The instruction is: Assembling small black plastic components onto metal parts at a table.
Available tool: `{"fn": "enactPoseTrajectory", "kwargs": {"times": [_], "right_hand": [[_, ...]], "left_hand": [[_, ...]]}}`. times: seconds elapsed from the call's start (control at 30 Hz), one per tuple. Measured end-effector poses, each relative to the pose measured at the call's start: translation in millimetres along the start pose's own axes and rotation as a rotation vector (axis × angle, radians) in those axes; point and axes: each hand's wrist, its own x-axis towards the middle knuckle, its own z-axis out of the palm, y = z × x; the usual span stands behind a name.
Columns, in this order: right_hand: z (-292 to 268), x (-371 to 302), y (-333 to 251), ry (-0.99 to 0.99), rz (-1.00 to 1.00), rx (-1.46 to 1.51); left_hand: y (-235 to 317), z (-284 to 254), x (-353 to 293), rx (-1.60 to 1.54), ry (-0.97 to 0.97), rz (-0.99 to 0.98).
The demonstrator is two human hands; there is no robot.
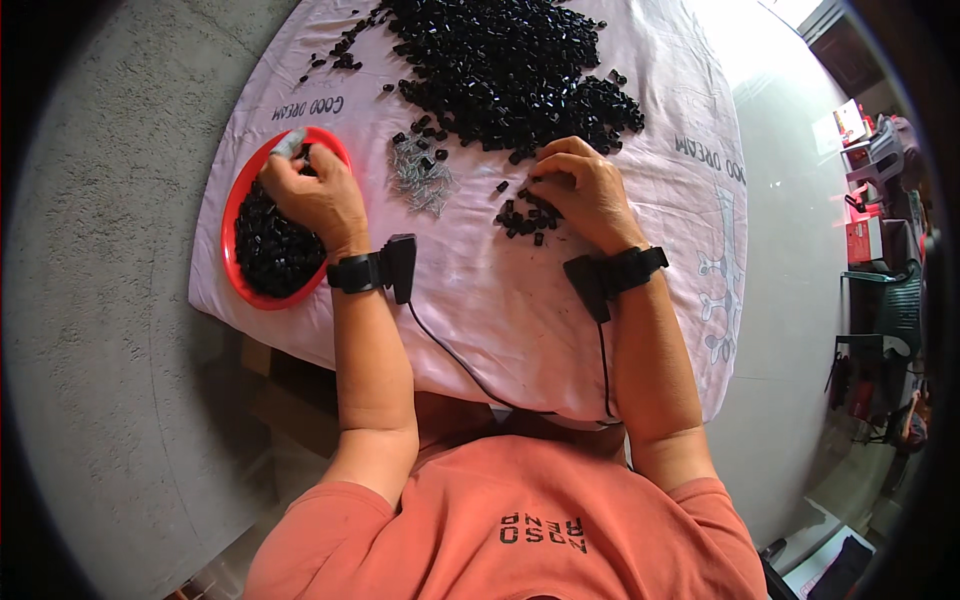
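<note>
My left hand (pixel 318 198) is over a red oval basin (pixel 229 235) filled with small black plastic pieces (pixel 275 250). Its fingers are curled together, and what they may hold is hidden. Beside its fingertips, at the basin's far rim, shows a pale, whitish thing (pixel 289 143) whose kind I cannot make out. My right hand (pixel 585 195) bends over a small cluster of the same black pieces (pixel 528 222), thumb and fingers drawn together, their grip hidden. Between the hands lies a heap of thin silvery metal pins or nails (pixel 420 178), with a few black pieces at its far edge.
A large mound of black pieces (pixel 500 70) covers the far part of the cloth-covered table (pixel 460 310), with strays at its left. Black cords (pixel 450 352) run from the bands on both my wrists. At the far right stand a dark green chair (pixel 900 305) and boxes (pixel 862 240).
</note>
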Motion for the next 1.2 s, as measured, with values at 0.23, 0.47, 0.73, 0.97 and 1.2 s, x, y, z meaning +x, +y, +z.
{"fn": "enactPoseTrajectory", "kwargs": {"times": [0.23, 0.47, 0.73, 0.97, 1.2], "right_hand": [[-5.1, 0.8, -10.5, -0.006, 0.177, 0.106], [1.6, -0.3, 1.0, 0.034, 0.227, 0.253], [4.9, -1.4, 2.7, 0.021, 0.293, 0.503], [1.2, -0.1, -5.2, 0.012, 0.347, 0.475], [1.5, 1.0, -3.4, 0.02, 0.309, 0.486]], "left_hand": [[70.0, 5.9, -37.6, -0.522, -0.863, 0.117], [89.8, 5.5, -49.8, -0.507, -1.124, 0.194], [84.6, 9.6, -51.4, -0.489, -1.077, 0.255], [92.6, 7.4, -51.3, -0.602, -1.103, 0.071], [104.8, -0.8, -44.8, -0.613, -1.164, 0.035]]}}
